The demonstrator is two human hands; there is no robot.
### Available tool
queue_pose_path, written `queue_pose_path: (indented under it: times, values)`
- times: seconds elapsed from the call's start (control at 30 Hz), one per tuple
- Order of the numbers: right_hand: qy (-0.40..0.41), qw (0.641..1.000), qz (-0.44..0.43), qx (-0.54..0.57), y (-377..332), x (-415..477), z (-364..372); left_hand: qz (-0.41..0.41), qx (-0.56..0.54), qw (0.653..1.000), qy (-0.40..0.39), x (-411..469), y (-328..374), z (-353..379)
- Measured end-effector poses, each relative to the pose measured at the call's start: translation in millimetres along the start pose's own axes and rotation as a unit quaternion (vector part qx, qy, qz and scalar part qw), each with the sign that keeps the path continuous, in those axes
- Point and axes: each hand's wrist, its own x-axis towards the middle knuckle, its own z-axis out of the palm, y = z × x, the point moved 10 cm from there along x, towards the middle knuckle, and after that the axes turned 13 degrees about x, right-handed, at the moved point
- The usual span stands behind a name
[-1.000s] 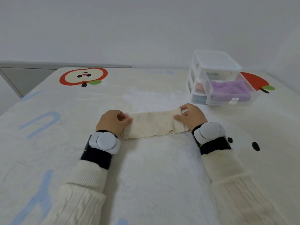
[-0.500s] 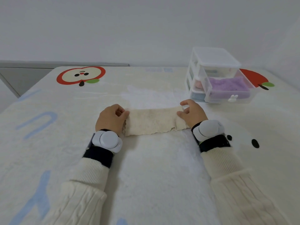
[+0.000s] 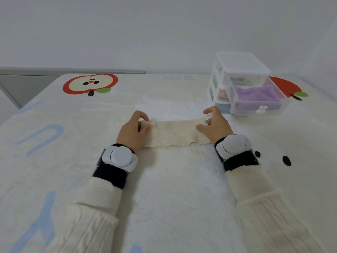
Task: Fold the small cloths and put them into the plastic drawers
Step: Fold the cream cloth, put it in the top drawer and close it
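Observation:
A cream cloth (image 3: 173, 133) lies folded into a long narrow strip on the blanket in front of me. My left hand (image 3: 131, 132) pinches its left end, thumb on top and fingers arched over it. My right hand (image 3: 216, 126) holds the right end, with the thumb pressed on the cloth and the index finger lifted. The clear plastic drawers (image 3: 238, 66) stand at the back right. Their middle drawer (image 3: 280, 108) is pulled out with a folded purple cloth (image 3: 257, 97) inside. Pink and blue cloths show dimly in the unit.
The surface is a cream fleece blanket (image 3: 173, 198) with printed apples (image 3: 90, 84) and blue letters. A grey ledge (image 3: 54, 71) and a white wall lie behind it. White trackers sit on both wrists.
Both hands stay at the ends of the strip. Their fingers have lifted and spread a little compared with the tighter pinch before. The cloth has barely moved.

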Motion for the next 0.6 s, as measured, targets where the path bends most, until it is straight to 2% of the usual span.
queue_pose_path:
  times: [0.3,0.53,0.6]
  values:
    - [0.009,0.992,-0.111,0.051,-44,-15,10,-0.019,-0.063,0.996,-0.056,-3,-3,6]
    - [-0.096,0.987,-0.106,0.071,-51,-26,59,-0.033,-0.13,0.989,-0.058,-6,3,4]
    - [-0.098,0.986,-0.12,0.068,-49,-23,60,-0.035,-0.138,0.988,-0.062,-7,4,4]
